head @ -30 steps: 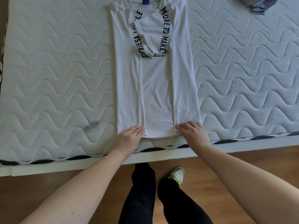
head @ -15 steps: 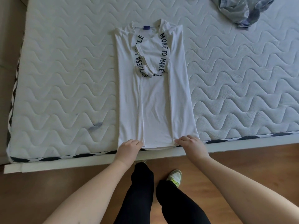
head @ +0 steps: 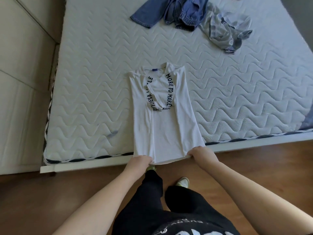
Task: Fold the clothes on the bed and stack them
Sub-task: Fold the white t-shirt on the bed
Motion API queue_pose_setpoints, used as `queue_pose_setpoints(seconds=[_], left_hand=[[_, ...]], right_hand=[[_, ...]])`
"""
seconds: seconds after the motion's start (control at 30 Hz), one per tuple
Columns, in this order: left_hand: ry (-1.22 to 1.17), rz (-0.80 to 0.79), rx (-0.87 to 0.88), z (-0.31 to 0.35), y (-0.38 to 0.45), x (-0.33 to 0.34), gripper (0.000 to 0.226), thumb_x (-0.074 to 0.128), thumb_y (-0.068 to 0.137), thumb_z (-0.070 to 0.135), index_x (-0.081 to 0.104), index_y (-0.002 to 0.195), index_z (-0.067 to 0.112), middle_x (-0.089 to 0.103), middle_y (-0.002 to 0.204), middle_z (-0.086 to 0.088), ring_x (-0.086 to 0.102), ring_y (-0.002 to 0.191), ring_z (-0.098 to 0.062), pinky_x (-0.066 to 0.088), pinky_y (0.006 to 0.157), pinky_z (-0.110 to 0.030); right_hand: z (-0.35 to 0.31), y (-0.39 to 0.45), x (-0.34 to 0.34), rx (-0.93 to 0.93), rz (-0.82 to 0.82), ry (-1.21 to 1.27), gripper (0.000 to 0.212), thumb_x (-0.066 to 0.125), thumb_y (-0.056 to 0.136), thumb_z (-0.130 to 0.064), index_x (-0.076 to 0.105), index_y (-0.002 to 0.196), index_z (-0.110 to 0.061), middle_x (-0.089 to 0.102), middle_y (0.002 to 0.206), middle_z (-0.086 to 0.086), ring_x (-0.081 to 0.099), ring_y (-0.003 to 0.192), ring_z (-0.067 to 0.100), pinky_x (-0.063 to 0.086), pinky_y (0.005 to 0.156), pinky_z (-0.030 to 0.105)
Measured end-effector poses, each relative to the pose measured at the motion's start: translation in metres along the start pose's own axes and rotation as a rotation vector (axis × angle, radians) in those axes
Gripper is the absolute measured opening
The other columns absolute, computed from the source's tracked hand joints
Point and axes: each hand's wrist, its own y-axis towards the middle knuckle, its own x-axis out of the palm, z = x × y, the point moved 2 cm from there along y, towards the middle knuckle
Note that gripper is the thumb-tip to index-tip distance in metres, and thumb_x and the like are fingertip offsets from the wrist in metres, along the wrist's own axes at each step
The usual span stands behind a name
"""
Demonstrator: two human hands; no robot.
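Left hand and right hand each pinch bottom hem corner of white shirt, sides folded in, flat on bed.

The t-shirt is white with curved black lettering and a small blue neck label. The mattress is white, quilted in wavy lines, with a dark-and-white striped edge band. Farther back lie blue denim jeans and a pale grey-blue garment; the floor is brown wood.
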Motion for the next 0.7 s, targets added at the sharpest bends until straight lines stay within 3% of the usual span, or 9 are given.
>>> queue_pose_setpoints(seconds=[0.13, 0.23, 0.3, 0.4, 0.6, 0.7], left_hand=[[0.0, -0.041, 0.032, 0.022, -0.036, -0.013, 0.011, 0.044, 0.083, 0.009, 0.048, 0.079, 0.018, 0.046, 0.078, 0.001, 0.045, 0.072, -0.019, 0.029, 0.058, -0.03], [0.017, -0.033, 0.062, 0.033, -0.046, -0.037, 0.025, 0.042, 0.083, 0.001, 0.056, 0.094, 0.018, 0.054, 0.091, -0.002, 0.054, 0.081, -0.02, 0.04, 0.062, -0.032], [0.042, 0.054, 0.09, 0.033, -0.046, -0.056, 0.037, 0.04, 0.086, -0.004, 0.058, 0.11, 0.018, 0.056, 0.105, -0.003, 0.055, 0.096, -0.023, 0.048, 0.076, -0.037], [0.073, 0.176, 0.108, 0.03, -0.04, -0.084, 0.044, 0.04, 0.091, -0.004, 0.053, 0.129, 0.014, 0.053, 0.121, -0.007, 0.05, 0.114, -0.025, 0.044, 0.087, -0.034], [0.097, 0.259, 0.117, 0.015, -0.014, -0.126, 0.044, 0.041, 0.091, -0.002, 0.05, 0.13, 0.016, 0.053, 0.125, -0.005, 0.048, 0.118, -0.024, 0.042, 0.091, -0.034], [0.088, 0.278, 0.141, 0.002, 0.008, -0.146, 0.045, 0.041, 0.093, 0.002, 0.049, 0.134, 0.02, 0.052, 0.126, -0.005, 0.047, 0.119, -0.025, 0.041, 0.092, -0.036]], right_hand=[[-0.007, -0.031, -0.023, 0.026, -0.053, 0.0, 0.036, 0.045, 0.079, -0.004, 0.071, 0.093, -0.025, 0.066, 0.096, 0.001, 0.06, 0.087, 0.022, 0.043, 0.066, 0.028], [-0.013, -0.041, -0.038, 0.03, -0.027, -0.02, 0.028, 0.045, 0.079, -0.002, 0.066, 0.084, -0.021, 0.059, 0.084, 0.0, 0.057, 0.081, 0.023, 0.035, 0.06, 0.027], [-0.016, -0.04, -0.053, 0.017, 0.039, -0.048, 0.027, 0.046, 0.082, -0.001, 0.06, 0.08, -0.024, 0.059, 0.084, -0.001, 0.056, 0.082, 0.022, 0.034, 0.061, 0.027], [-0.018, -0.032, -0.074, -0.006, 0.081, -0.073, 0.027, 0.044, 0.085, 0.0, 0.059, 0.09, -0.022, 0.061, 0.09, -0.002, 0.058, 0.087, 0.022, 0.038, 0.062, 0.03], [-0.021, 0.002, -0.114, -0.046, 0.174, -0.093, 0.021, 0.046, 0.093, -0.008, 0.055, 0.107, -0.021, 0.062, 0.097, 0.003, 0.06, 0.09, 0.025, 0.046, 0.07, 0.036], [-0.024, 0.028, -0.137, -0.068, 0.219, -0.132, 0.019, 0.045, 0.097, -0.013, 0.057, 0.11, -0.021, 0.064, 0.1, 0.002, 0.06, 0.097, 0.024, 0.041, 0.076, 0.032]])
